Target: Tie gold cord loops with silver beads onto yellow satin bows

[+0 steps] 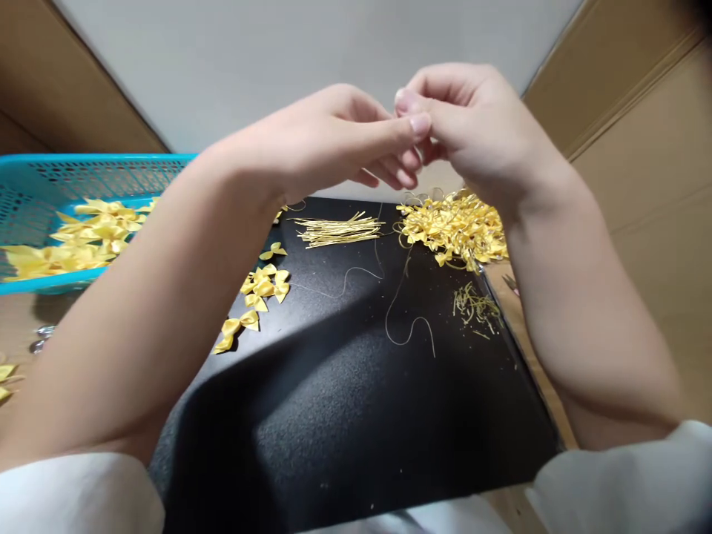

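Both hands are raised above the far edge of a black board point(345, 400), their fingertips meeting. My left hand point(356, 141) has its thumb stretched toward the right and its fingers curled beneath. My right hand point(461, 119) pinches with thumb and forefinger beside the left thumb tip. Whatever lies between the fingertips is too small to make out. A thin thread point(409, 337) curves over the board below them. Beneath the hands lies a bundle of gold strips point(339, 230), with a heap of yellow bows on cords point(456, 226) to its right.
A blue basket point(100, 159) of yellow bows stands at the left. Loose yellow bows point(267, 285) lie on the board's left side. Short gold clippings point(475, 308) are scattered at the right. Cardboard point(650, 185) and a pale wall point(311, 44) rise behind.
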The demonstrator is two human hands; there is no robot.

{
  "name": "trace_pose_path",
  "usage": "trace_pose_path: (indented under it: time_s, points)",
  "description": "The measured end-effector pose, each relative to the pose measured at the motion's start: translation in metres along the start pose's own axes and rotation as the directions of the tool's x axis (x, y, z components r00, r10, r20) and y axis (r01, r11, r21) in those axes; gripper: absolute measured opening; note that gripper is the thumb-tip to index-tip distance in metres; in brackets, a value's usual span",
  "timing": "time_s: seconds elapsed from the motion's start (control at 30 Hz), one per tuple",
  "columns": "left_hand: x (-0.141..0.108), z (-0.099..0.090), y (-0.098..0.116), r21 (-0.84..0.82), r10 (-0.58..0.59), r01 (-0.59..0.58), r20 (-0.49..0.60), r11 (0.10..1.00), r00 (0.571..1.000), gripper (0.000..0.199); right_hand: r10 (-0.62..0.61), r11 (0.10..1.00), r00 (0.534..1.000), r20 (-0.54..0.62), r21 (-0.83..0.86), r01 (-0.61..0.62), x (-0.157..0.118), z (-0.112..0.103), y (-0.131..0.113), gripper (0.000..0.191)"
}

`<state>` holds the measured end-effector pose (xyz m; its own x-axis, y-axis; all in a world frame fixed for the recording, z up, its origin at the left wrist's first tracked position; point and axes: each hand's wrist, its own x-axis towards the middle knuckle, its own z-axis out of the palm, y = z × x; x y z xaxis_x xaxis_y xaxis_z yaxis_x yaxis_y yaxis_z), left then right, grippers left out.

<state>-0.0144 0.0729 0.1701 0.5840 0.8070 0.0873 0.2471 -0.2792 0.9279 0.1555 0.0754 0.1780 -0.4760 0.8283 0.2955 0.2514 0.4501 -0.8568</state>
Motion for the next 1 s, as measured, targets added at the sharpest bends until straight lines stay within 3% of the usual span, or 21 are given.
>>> trace_pose_path:
  time_s: [0.03,0.1,0.17,0.27,0.4,0.5,0.6,0.67,0.77,0.8,0.9,1.0]
  points:
    - [0.003,0.000,-0.002,-0.025,0.089,-0.089,0.008,0.996,0.996,0.030,-0.009,0.999,0.999,-0.034,0.037,0.010,0.001,-0.001,0.002,0.029]
    - [0.004,0.001,-0.010,-0.188,0.133,-0.134,-0.019,0.973,0.991,0.037,0.011,0.993,0.996,-0.088,0.115,-0.001,0.001,-0.003,0.004,0.025]
    - [0.000,0.003,-0.020,-0.375,0.094,-0.096,-0.022,0.922,0.995,0.044,0.072,0.973,0.992,-0.099,0.224,-0.049,-0.002,-0.006,0.003,0.026]
    - [-0.010,0.005,-0.034,-0.526,0.008,-0.009,-0.006,0.850,1.000,0.047,0.165,0.901,0.986,-0.007,0.409,-0.147,-0.007,-0.011,-0.004,0.031]
    - [-0.019,0.007,-0.054,-0.500,-0.003,-0.001,-0.007,0.866,1.000,0.045,0.207,0.794,0.978,0.024,0.580,-0.182,-0.007,-0.018,-0.014,0.036]
    - [-0.010,0.023,-0.069,-0.348,0.127,-0.142,-0.065,0.927,0.990,0.031,0.196,0.771,0.980,0.025,0.614,-0.170,0.000,-0.017,-0.018,0.039]
    - [0.006,0.051,-0.079,-0.432,0.265,-0.200,0.093,0.879,0.960,0.031,0.153,0.744,0.988,-0.002,0.659,-0.114,0.011,-0.011,-0.020,0.038]
    - [0.012,0.065,-0.083,-0.619,0.308,-0.094,0.250,0.780,0.918,0.039,0.194,0.711,0.981,-0.033,0.694,-0.117,0.018,-0.012,-0.021,0.040]
    - [0.000,0.062,-0.090,-0.723,0.143,0.118,0.289,0.681,0.947,0.043,0.364,0.681,0.916,-0.170,0.720,-0.137,0.024,-0.037,-0.018,0.048]
    - [-0.010,0.055,-0.092,-0.727,0.070,0.180,0.299,0.662,0.952,0.043,0.402,0.686,0.870,-0.287,0.723,-0.078,0.024,-0.051,-0.014,0.051]
    - [-0.049,0.020,-0.099,-0.702,-0.085,0.305,0.331,0.644,0.940,0.045,0.459,0.785,0.754,-0.470,0.612,-0.096,0.017,-0.103,0.004,0.060]
    - [-0.091,-0.012,-0.104,-0.611,-0.302,0.438,0.319,0.659,0.898,0.050,0.433,0.855,0.722,-0.539,0.499,-0.141,0.005,-0.147,0.029,0.065]
